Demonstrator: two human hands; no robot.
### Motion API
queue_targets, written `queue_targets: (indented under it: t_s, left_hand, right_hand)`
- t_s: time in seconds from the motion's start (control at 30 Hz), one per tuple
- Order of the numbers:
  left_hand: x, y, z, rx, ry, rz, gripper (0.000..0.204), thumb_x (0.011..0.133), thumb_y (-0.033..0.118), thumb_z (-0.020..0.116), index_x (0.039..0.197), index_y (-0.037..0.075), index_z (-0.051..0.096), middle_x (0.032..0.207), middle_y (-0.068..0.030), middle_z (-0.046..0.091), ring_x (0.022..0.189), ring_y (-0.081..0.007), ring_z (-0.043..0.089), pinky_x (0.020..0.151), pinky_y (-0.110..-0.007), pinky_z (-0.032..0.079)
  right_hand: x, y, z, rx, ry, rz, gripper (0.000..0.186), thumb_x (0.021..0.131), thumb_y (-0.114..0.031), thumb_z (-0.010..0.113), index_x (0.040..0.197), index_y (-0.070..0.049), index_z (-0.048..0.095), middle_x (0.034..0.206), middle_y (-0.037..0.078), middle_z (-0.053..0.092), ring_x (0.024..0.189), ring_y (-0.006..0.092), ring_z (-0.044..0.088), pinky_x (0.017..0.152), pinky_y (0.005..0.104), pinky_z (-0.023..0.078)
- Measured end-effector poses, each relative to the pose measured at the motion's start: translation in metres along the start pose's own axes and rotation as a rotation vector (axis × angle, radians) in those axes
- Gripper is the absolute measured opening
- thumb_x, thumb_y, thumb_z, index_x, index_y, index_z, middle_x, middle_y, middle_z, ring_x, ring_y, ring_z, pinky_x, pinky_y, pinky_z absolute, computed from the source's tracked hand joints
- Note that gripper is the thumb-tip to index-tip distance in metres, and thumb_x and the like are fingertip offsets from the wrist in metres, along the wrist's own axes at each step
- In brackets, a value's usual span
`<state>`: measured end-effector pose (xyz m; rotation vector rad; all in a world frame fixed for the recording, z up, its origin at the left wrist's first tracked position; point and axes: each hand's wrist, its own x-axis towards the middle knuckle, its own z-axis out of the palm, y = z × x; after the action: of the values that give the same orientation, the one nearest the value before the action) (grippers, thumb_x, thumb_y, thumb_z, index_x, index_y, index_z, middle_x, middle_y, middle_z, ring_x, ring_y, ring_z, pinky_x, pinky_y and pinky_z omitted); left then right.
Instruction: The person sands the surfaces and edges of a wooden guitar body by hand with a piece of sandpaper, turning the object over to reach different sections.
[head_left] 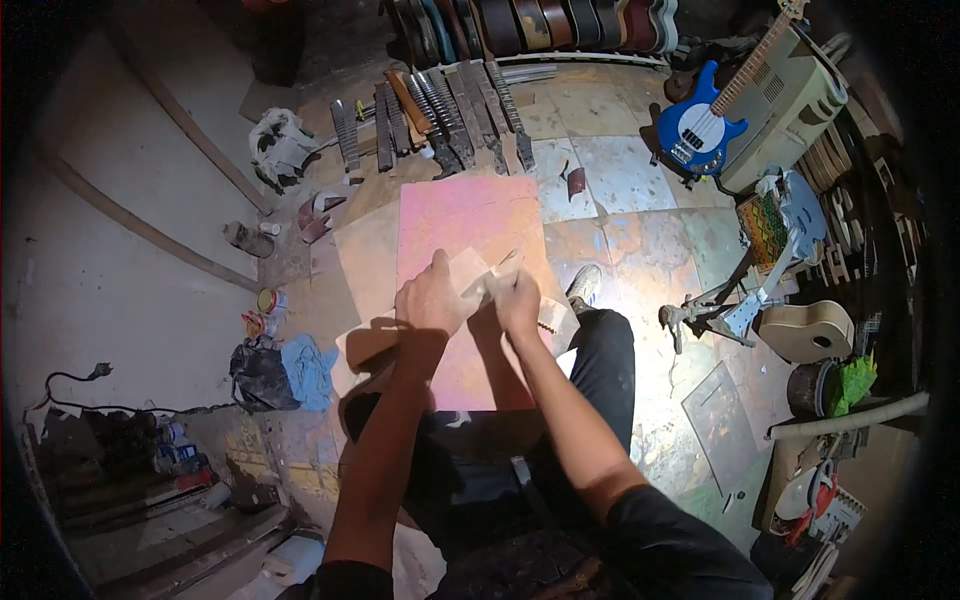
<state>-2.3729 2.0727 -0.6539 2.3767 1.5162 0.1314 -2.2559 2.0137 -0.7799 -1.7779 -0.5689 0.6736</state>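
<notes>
Over a pink board [468, 212] in front of me, both my hands are together, gripping a small pale tan sheet [466, 268] that looks like paper or sandpaper. My left hand [430, 297] is closed on its left side, the thumb pointing away from me. My right hand [516, 297] pinches the right side, where a lighter piece sticks up by the fingers. Motion blurs this part, and I cannot tell whether the sheet is folded or in two pieces. Both forearms cast dark shadows on the board.
Beyond the board lie several ridged dark strips [468, 105], with guitar bodies [560, 28] lined up behind. A blue bass guitar [705, 130] leans at the far right. Nearer on the right are a stand [735, 300] and an acoustic guitar body [808, 332]. A blue cloth [308, 372] lies left.
</notes>
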Motion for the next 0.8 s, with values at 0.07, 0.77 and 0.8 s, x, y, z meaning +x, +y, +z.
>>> queue_targets:
  t_s: [0.07, 0.77, 0.8]
  left_hand:
    - [0.003, 0.002, -0.006, -0.004, 0.003, -0.009, 0.066, 0.068, 0.049, 0.083, 0.108, 0.004, 0.057, 0.092, -0.0253, 0.074, 0.089, -0.0435, 0.074, 0.080, -0.050, 0.057]
    - [0.006, 0.000, -0.018, 0.021, -0.094, -0.043, 0.057, 0.077, 0.041, 0.075, 0.115, 0.002, 0.057, 0.096, -0.0235, 0.075, 0.093, -0.0425, 0.073, 0.083, -0.053, 0.056]
    - [0.009, -0.002, -0.016, 0.009, -0.058, -0.039, 0.060, 0.075, 0.043, 0.078, 0.115, 0.003, 0.057, 0.096, -0.0240, 0.075, 0.092, -0.0430, 0.073, 0.083, -0.053, 0.057]
  right_hand:
    - [0.005, -0.006, 0.005, -0.230, 0.121, -0.240, 0.035, 0.086, -0.021, 0.083, 0.074, -0.001, 0.058, 0.074, 0.016, 0.060, 0.071, 0.0207, 0.057, 0.069, 0.0387, 0.047]
    - [0.003, -0.009, 0.004, -0.211, 0.005, -0.176, 0.034, 0.078, -0.019, 0.081, 0.073, 0.001, 0.055, 0.077, 0.020, 0.058, 0.079, 0.0396, 0.058, 0.073, 0.0488, 0.047]
    - [0.011, -0.011, 0.006, -0.267, 0.008, -0.221, 0.040, 0.080, -0.026, 0.083, 0.075, 0.002, 0.055, 0.084, 0.022, 0.058, 0.082, 0.0412, 0.059, 0.074, 0.0503, 0.047]
